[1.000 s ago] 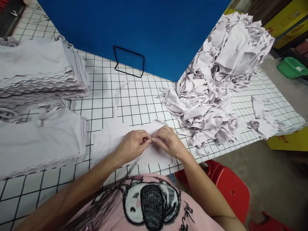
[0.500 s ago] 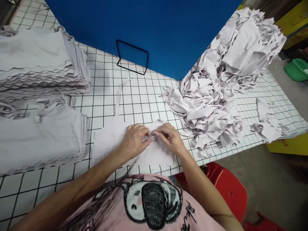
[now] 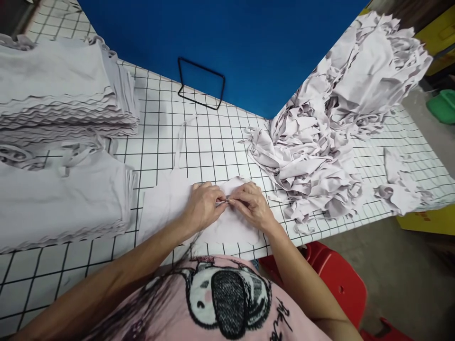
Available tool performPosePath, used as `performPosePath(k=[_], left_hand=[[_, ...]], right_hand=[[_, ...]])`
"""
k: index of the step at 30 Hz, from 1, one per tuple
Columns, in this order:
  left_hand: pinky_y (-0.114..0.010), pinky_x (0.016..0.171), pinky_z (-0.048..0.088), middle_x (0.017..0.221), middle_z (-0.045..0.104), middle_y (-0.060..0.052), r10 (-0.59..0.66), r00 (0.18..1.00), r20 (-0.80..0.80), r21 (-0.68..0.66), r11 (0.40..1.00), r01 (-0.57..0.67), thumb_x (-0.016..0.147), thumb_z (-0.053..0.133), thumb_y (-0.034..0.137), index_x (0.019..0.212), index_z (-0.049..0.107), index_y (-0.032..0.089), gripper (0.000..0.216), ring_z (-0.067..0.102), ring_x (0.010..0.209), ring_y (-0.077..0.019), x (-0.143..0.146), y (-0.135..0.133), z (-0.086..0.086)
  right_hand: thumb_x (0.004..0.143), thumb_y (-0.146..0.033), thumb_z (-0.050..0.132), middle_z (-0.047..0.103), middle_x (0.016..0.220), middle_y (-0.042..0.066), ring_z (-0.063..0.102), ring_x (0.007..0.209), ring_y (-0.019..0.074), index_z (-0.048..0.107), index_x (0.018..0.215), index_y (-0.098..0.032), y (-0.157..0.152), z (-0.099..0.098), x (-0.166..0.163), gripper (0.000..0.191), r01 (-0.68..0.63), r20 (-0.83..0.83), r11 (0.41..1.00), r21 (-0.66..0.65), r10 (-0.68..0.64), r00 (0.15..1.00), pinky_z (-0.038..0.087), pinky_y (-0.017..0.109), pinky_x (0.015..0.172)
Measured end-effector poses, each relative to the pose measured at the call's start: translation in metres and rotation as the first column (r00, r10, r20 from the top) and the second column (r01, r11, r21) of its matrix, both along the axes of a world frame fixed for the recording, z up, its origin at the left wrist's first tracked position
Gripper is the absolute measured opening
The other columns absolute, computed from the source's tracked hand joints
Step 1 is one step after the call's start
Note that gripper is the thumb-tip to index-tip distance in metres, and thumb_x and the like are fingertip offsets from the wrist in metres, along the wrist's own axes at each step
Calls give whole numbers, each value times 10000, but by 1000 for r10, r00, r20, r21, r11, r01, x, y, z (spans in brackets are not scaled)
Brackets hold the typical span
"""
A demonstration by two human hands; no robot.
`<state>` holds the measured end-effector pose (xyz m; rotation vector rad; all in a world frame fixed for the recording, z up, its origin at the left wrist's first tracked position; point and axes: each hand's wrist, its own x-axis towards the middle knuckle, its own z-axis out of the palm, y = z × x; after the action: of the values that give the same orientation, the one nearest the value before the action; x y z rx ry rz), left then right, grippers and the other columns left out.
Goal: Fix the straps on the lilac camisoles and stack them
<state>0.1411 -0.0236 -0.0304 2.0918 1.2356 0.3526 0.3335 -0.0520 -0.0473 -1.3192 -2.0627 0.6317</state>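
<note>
Two hands are observed close together over the near edge of the worktop (image 3: 220, 142), which is covered in a white surface ruled with black lines. Between the fingertips of the left hand (image 3: 203, 204) a small raised fold of pale fabric is pinched, and the same fold is gripped between thumb and forefinger by the right hand (image 3: 250, 203); the exact point of contact is partly hidden by the fingers. The fold belongs to a pale garment piece (image 3: 158, 203), which is laid flat along the near edge and is partly covered by both hands. From its far side a narrow strap (image 3: 179, 147) is extended toward the far edge. At the left edge, two stacks of like pieces are noted: a rear stack (image 3: 53, 76) and a front stack (image 3: 60, 199). To the right, a loose heap of cuttings (image 3: 305, 147) is spread toward the far right corner, and a smaller group of scraps (image 3: 400, 189) is found near the right end. A black wire frame (image 3: 202, 67) is seen across the lower edge of a blue panel (image 3: 227, 38). Below the near edge, a red stool (image 3: 341, 284) is partly visible.
</note>
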Motion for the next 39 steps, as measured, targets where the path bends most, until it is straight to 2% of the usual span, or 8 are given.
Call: performPosePath(k=[12, 39], left_hand=[[-405, 826, 304, 758, 690, -9, 0, 1000, 15, 0, 1000, 0, 829, 595, 259, 701, 652, 188, 158, 545, 857, -218, 0, 1, -1], [-417, 821, 309, 787, 713, -2, -13, 1000, 8, 10, 1000, 13, 811, 574, 236, 708, 635, 189, 128, 560, 864, -223, 0, 1, -2]], right_hand=[[933, -271, 612, 635, 853, 16, 547, 875, 189, 702, 930, -237, 0, 1, 0, 96, -19, 14, 1000, 12, 19, 1000, 408, 399, 822], [947, -277, 580, 644, 881, 22, 559, 876, 191, 689, 928, -235, -1, 2, -1, 118, -23, 31, 1000, -21, 24, 999, 407, 414, 855]])
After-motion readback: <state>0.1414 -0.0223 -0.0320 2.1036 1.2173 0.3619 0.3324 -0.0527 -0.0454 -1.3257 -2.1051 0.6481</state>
